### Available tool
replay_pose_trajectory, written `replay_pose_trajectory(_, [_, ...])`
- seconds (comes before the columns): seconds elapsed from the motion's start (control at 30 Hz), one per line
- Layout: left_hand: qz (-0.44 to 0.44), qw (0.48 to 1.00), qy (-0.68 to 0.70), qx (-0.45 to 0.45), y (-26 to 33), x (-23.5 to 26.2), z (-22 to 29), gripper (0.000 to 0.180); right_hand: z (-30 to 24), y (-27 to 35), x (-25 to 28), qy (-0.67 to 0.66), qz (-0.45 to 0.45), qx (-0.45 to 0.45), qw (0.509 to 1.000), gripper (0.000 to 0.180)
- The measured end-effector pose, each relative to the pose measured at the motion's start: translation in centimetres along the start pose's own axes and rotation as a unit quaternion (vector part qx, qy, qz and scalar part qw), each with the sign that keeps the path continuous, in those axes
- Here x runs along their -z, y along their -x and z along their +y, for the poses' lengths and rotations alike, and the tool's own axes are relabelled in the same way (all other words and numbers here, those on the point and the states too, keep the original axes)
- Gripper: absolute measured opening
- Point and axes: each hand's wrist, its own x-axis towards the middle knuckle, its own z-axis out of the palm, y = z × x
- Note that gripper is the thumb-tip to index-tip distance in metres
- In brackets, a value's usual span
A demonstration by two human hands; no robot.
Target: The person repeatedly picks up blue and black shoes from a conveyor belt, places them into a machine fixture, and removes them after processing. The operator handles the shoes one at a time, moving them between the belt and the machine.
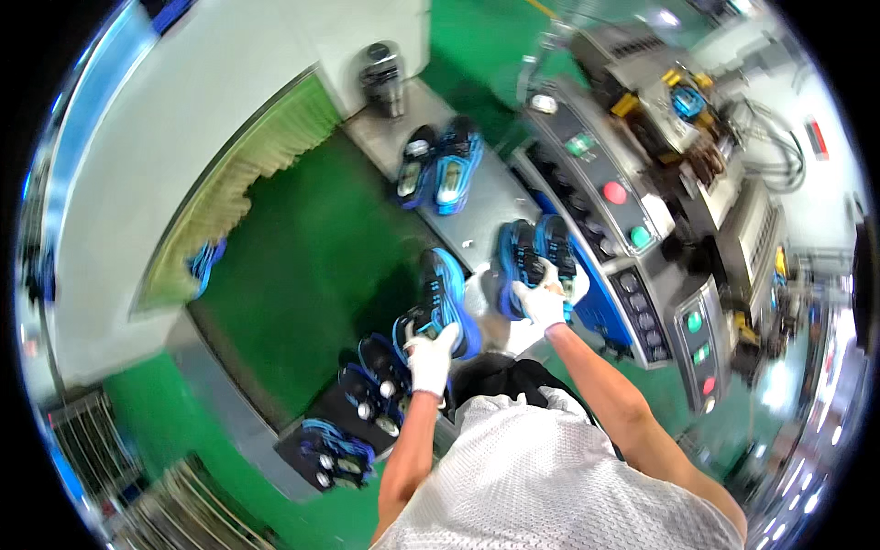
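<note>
My left hand (431, 356), in a white glove, is closed on the heel end of a black and blue sneaker (451, 291). The sneaker is tilted so its bright blue sole edge shows, and another dark shoe lies close against it. To the right, my right hand (543, 301), also gloved in white, is closed round the near end of a second black and blue sneaker (519, 255). Touching that one on its right is a third sneaker (554, 240). My fingers' undersides are hidden, and the picture is slightly blurred by motion.
Two sneakers (456, 170) stand on a grey metal ledge (502, 188) beside a dark bottle (382, 81). Several more shoes (337, 454) lie at lower left. A green belt (302, 247) runs under a fringed curtain (247, 174). A machine panel with buttons (614, 192) stands right.
</note>
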Motion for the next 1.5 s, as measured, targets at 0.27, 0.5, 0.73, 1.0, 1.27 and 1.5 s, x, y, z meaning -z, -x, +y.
replay_pose_trajectory(0.27, [0.040,0.922,-0.363,-0.128,2.2,-1.2,6.3,0.092,-2.0,8.4,12.6,-0.325,-0.007,-0.174,0.929,0.076])
replay_pose_trajectory(0.5, [-0.389,0.812,-0.293,-0.322,12.7,-12.8,8.4,0.072,9.0,21.4,20.6,-0.376,0.223,-0.241,0.867,0.081])
replay_pose_trajectory(0.73, [-0.535,0.561,-0.448,-0.445,33.4,-22.6,4.9,0.091,16.1,41.9,27.4,-0.527,0.550,-0.283,0.583,0.080])
replay_pose_trajectory(1.0, [-0.698,0.332,-0.422,-0.475,58.1,-33.5,-6.2,0.093,23.6,62.6,31.1,-0.203,0.858,-0.333,0.334,0.068])
replay_pose_trajectory(1.27, [-0.726,0.199,-0.216,-0.622,75.8,-45.0,-28.8,0.075,40.1,76.6,34.7,-0.096,0.710,-0.629,0.301,0.089])
replay_pose_trajectory(1.5, [-0.751,0.196,-0.251,-0.579,78.8,-45.5,-26.0,0.082,47.6,79.4,40.6,-0.006,0.636,-0.699,0.328,0.071])
